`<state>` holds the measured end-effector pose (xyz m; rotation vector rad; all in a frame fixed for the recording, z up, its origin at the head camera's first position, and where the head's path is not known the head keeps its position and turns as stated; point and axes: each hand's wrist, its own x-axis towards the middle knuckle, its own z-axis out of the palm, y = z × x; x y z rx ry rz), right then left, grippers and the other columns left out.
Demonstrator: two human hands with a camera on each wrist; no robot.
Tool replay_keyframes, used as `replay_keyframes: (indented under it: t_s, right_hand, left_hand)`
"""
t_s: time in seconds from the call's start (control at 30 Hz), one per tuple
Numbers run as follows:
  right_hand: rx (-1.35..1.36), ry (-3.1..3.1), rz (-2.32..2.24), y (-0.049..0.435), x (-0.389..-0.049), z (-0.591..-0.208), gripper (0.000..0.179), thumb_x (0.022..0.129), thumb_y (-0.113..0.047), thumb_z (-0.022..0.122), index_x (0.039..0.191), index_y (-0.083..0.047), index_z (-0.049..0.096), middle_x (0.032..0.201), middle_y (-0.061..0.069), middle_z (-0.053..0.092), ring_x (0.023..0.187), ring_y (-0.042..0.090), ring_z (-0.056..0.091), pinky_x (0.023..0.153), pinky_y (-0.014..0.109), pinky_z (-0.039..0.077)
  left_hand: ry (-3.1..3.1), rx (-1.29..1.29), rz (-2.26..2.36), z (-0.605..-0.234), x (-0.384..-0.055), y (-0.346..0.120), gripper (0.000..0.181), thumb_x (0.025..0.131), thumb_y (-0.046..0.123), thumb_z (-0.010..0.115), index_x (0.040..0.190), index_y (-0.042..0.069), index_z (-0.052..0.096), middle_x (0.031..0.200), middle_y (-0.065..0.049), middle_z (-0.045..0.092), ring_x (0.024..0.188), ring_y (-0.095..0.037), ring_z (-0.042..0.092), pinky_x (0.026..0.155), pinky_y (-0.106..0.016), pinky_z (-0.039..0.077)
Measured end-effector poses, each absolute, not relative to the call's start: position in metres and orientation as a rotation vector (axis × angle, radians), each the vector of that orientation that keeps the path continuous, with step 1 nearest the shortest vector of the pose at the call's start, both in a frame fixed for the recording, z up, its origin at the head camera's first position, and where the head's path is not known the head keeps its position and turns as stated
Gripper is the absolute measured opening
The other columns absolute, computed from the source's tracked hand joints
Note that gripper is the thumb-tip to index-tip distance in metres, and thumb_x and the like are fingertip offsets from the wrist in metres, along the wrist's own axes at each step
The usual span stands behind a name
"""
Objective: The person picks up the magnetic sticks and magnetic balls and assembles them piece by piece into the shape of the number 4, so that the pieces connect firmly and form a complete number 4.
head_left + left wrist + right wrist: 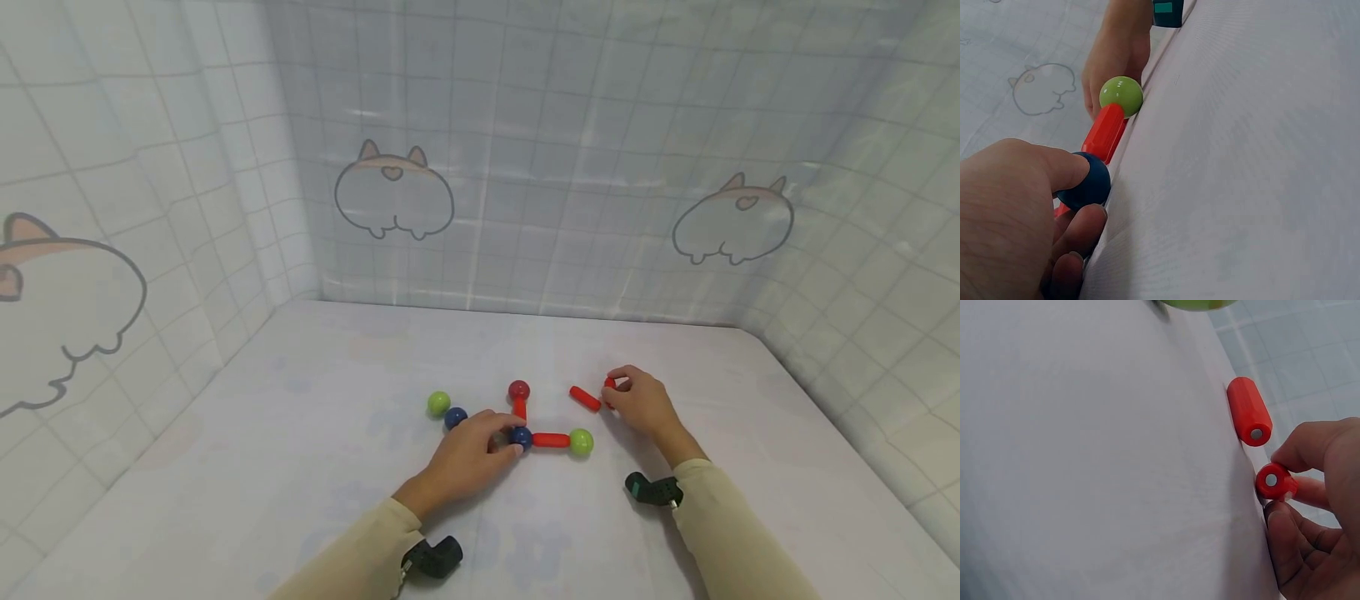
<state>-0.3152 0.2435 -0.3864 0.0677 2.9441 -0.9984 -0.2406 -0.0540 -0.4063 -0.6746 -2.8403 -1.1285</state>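
Observation:
In the head view my left hand (467, 457) grips a blue ball (522, 437) between thumb and fingers. From that ball a red rod (552, 440) runs right to a green ball (581, 442), and another red rod (520, 409) leads back to a red ball (519, 390). My right hand (641, 404) pinches a separate red rod (1275, 482) at the table; the right wrist view shows its silvery round end. Just left of it lies a loose red rod (585, 398). Whatever lies under my left palm is mostly hidden.
Beyond my left hand sit a second blue ball (454, 417) and a second green ball (438, 404); whether they connect to the rest is hidden. The white table (352, 358) is bordered by grid-patterned curtains (555, 250) at the back and sides.

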Motion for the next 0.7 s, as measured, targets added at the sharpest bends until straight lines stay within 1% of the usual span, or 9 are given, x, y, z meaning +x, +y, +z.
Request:
replay_keyframes:
  t_s: [0.23,0.5,0.7]
  right_hand:
    - [0.128,2.934,-1.061,0.2428,-0.3138,-0.3878,0.039,0.095,-0.024,0.06,0.127,-0.003,0.054,0.106,0.016,0.065,0.087,0.027,0.058,0.073,0.036,0.052]
    - [0.171,2.891,-1.127,0.2451,-0.3152,-0.3887,0.041,0.097,-0.027,0.058,0.129,-0.003,0.053,0.112,0.017,0.061,0.092,0.029,0.058,0.076,0.037,0.052]
    - [0.188,2.861,-1.159,0.2465,-0.3156,-0.3887,0.042,0.098,-0.028,0.058,0.131,-0.003,0.051,0.114,0.017,0.061,0.093,0.029,0.06,0.078,0.037,0.053]
  left_hand:
    - [-2.835,-0.676,-1.125,-0.4064,-0.2407,-0.0537,0.036,0.094,0.034,0.07,0.129,0.026,0.068,0.093,0.014,0.058,0.076,-0.008,0.053,0.065,-0.025,0.047]
    - [-2.847,-0.661,-1.124,-0.4036,-0.2393,-0.0528,0.035,0.094,0.033,0.07,0.128,0.026,0.068,0.091,0.013,0.057,0.075,-0.008,0.053,0.064,-0.025,0.047]
    - [-2.855,-0.66,-1.127,-0.4007,-0.2377,-0.0524,0.036,0.094,0.033,0.069,0.129,0.025,0.068,0.092,0.013,0.057,0.077,-0.009,0.053,0.065,-0.026,0.047]
